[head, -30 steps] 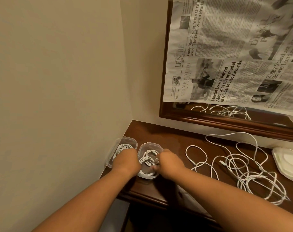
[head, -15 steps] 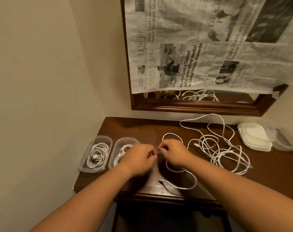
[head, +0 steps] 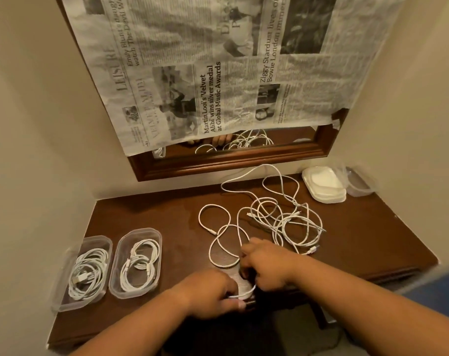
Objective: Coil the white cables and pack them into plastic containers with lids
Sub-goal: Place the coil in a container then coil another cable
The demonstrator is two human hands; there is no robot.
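Note:
Two clear plastic containers stand lidless at the table's front left, the outer one (head: 64, 276) and the inner one (head: 115, 278). Each holds a coiled white cable. My left hand (head: 213, 291) pinches one end of a loose white cable (head: 213, 255) near the front edge. My right hand (head: 264, 265) grips the same cable just beyond it, and the cable loops away across the wood. A tangle of more white cables (head: 282, 217) lies behind my right hand.
The dark wooden table (head: 146, 206) fills a narrow alcove between cream walls. A stack of white lids (head: 323, 183) and empty clear containers (head: 359, 183) sit at the back right. A wood-framed mirror (head: 231, 160) half covered by newspaper hangs behind.
My hands left the inner container with its coiled cable, moved right and toward the front edge, and took hold of a loose cable. The view swung right and down.

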